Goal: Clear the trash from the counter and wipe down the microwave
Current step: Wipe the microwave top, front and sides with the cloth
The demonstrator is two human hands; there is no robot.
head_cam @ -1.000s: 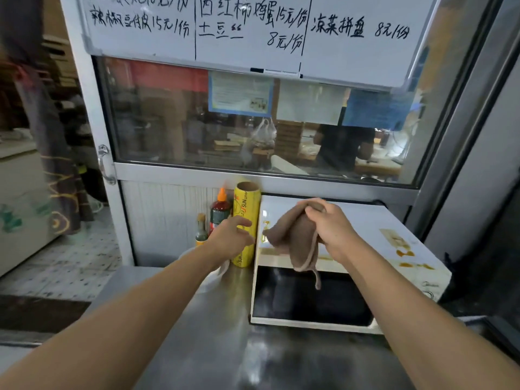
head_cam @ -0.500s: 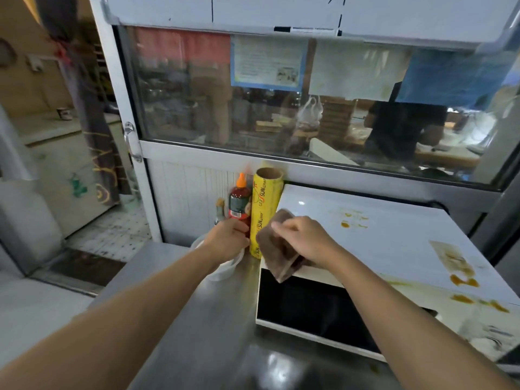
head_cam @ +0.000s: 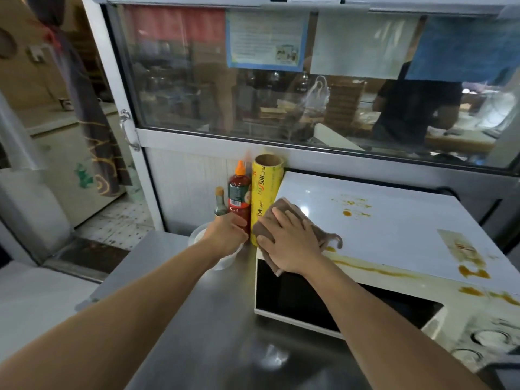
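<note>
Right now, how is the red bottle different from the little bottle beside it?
The red sauce bottle is taller and fatter than the small bottle. The red sauce bottle has a pointed orange nozzle; the small bottle has a short yellowish cap and a dark body. Both stand upright against the wall, left of the yellow wrap roll.

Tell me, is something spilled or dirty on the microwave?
Yes. Orange-brown sauce stains dot the microwave's white top, a long streak runs along its front edge, and more blotches sit near the right corner. The right hand presses a brown cloth at the left end.

microwave top open rightward, yellow wrap roll and bottles crowding its left
</note>
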